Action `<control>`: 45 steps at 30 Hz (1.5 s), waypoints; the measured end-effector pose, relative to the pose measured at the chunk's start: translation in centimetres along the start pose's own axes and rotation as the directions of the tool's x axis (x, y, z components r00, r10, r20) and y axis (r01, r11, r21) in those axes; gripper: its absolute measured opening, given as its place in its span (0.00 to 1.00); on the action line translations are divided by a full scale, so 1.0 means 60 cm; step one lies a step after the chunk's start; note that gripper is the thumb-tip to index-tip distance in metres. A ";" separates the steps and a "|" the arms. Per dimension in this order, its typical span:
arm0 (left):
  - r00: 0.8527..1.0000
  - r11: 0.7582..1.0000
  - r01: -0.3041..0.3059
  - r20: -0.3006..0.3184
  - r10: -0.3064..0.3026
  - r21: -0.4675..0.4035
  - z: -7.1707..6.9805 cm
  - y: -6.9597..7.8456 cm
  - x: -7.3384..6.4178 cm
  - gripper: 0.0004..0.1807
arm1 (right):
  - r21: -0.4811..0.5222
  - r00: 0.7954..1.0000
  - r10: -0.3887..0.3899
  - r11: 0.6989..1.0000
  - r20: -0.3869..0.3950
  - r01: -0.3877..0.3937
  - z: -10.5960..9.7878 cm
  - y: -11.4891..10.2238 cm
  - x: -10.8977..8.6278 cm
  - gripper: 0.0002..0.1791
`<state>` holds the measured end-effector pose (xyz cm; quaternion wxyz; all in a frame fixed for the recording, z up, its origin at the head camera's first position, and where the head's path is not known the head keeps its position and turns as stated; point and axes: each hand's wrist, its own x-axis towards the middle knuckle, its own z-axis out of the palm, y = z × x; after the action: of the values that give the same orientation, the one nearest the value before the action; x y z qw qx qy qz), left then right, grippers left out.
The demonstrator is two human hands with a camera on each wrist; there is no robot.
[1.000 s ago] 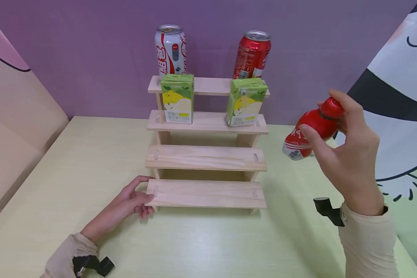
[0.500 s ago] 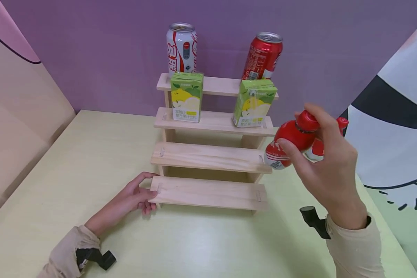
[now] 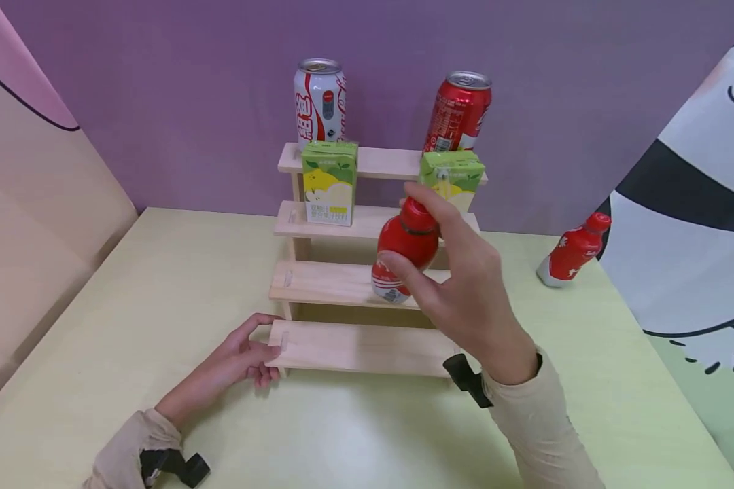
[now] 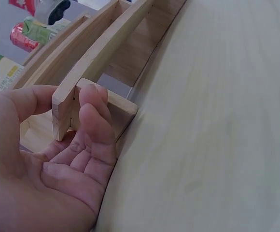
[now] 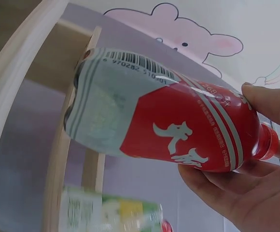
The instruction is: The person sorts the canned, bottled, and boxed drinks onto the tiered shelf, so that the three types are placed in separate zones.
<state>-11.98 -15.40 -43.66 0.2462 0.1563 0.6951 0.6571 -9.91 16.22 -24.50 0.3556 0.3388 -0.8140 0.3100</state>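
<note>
My right hand point(image 3: 471, 292) grips a red plastic drink bottle point(image 3: 407, 243) with a red cap, the fingers around its upper part. The bottle overlaps the third tier down of a stepped wooden display rack point(image 3: 348, 348) in the head view. Its clear base and barcode show in the right wrist view, where the bottle point(image 5: 178, 123) points its base toward the rack boards. At the rack's lowest tier my left hand point(image 3: 238, 360) holds the left end. From the left wrist view, the thumb and fingers of the left hand point(image 4: 48, 174) pinch around the board's end.
A white cola can point(image 3: 319, 105) and a red cola can point(image 3: 459, 115) stand on the top tier. Green juice cartons stand below: one carton point(image 3: 330, 185) at left, another carton point(image 3: 455, 178) partly hidden by my right hand. A second red bottle point(image 3: 575, 250) stands at the table's right.
My right hand has carried the bottle leftward from beside the rack to in front of its middle, uncovering the second bottle. My left hand has kept its hold on the rack.
</note>
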 end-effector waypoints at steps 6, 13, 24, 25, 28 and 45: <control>1.000 1.000 0.007 -0.001 -0.007 0.003 0.009 -0.004 0.002 0.24 | 0.070 1.000 0.024 0.997 0.017 -0.025 0.038 0.004 0.013 0.38; 1.000 1.000 0.007 -0.006 -0.007 0.006 0.010 -0.002 0.000 0.25 | 0.078 1.000 0.020 0.997 -0.015 -0.019 0.076 0.034 0.007 0.38; 1.000 1.000 0.006 -0.005 -0.006 -0.003 0.006 0.001 -0.004 0.25 | 0.097 0.998 0.033 0.995 0.051 -0.038 0.130 0.038 0.005 0.37; 1.000 1.000 0.010 -0.006 -0.010 -0.004 0.007 0.001 -0.004 0.25 | 0.097 0.998 0.042 0.994 0.056 -0.047 0.131 0.038 0.005 0.37; 1.000 1.000 0.011 -0.007 -0.011 0.000 0.009 0.001 -0.003 0.25 | 0.100 0.995 0.067 0.992 0.077 -0.074 0.130 0.040 0.005 0.39; 1.000 1.000 0.019 -0.006 -0.019 0.005 0.009 0.004 -0.005 0.25 | 0.108 0.990 0.089 0.989 0.106 -0.101 0.132 0.047 0.006 0.39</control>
<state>-11.44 -15.07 -43.37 0.2497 0.1483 0.6989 0.6536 -15.19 11.81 -29.38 0.2792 0.3343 -0.8273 0.3548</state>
